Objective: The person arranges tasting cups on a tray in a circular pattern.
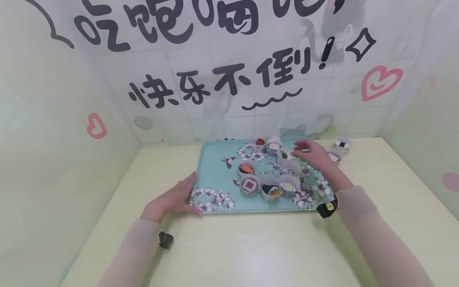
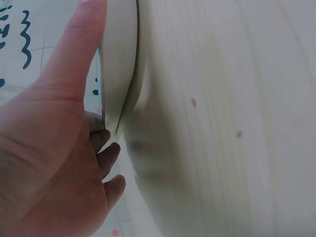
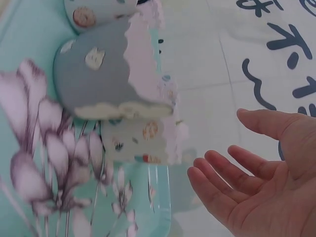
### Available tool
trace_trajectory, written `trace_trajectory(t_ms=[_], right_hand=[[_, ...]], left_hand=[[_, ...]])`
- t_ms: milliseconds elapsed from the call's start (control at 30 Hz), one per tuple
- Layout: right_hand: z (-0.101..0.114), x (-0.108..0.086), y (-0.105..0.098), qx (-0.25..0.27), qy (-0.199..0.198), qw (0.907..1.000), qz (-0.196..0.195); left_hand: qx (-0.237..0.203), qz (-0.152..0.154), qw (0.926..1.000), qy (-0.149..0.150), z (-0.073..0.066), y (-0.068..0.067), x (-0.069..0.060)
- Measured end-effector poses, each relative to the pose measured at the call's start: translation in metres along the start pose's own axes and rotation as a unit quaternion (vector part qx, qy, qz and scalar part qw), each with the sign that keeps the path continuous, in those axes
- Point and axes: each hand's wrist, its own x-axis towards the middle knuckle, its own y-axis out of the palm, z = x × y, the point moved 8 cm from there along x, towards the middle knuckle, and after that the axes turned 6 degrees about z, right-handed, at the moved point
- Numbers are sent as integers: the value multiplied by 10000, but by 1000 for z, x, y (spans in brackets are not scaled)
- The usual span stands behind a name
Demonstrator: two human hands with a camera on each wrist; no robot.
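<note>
My left hand (image 1: 177, 197) holds the light blue tray (image 1: 215, 159) at its front left corner, thumb along the front and fingers by the left side. In the left wrist view, the fingertips curl beside the tray's rim (image 2: 116, 59). Over the tray's back right part, my right hand (image 1: 312, 153) hangs with loosely bent fingers and nothing in them. Nearest to it stands a paper cup with a green-topped piece (image 1: 284, 154). A grey scalloped cup (image 3: 94, 74) shows close by in the right wrist view; its contents are hidden.
Several more sushi-like pieces sit in cups on the tray, including an orange-topped one (image 1: 246, 169) and a red-topped one (image 1: 259, 142). Beyond the tray's right side, a cup with a black-banded white piece (image 1: 342, 144) stands on the table. A printed wall (image 1: 222, 115) rises behind.
</note>
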Motion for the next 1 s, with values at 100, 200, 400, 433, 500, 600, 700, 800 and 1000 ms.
trace_trajectory(t_ms=[100,200,400,433,500,600,700,800,1000], right_hand=[[-7,-6,-9,-61,14,9999,-81],[-13,-13,-19,-76,4,9997,-240],[-28,-24,-40,149,237,9970,-725],[-30,-26,-43,186,263,9963,-798],[-34,-29,-50,181,327,9948,-944],[-40,-34,-57,172,386,9937,-1037],[-47,-38,-63,174,443,9932,-1062],[-54,-42,-69,165,468,9918,-1175],[-68,-46,-81,245,621,9839,-1661]], left_hand=[[-14,-4,10000,-3,0,0,0],[-23,-7,10000,11,0,0,-1],[-28,-23,10000,35,-1,1,0],[-28,-25,10000,32,-1,1,0],[-36,-31,10000,26,-1,1,-1],[-58,-25,10000,14,-2,0,-2],[-71,-12,10000,15,-2,0,-2],[-52,-11,10000,7,-1,1,-1],[-60,1,10000,-31,2,2,0]])
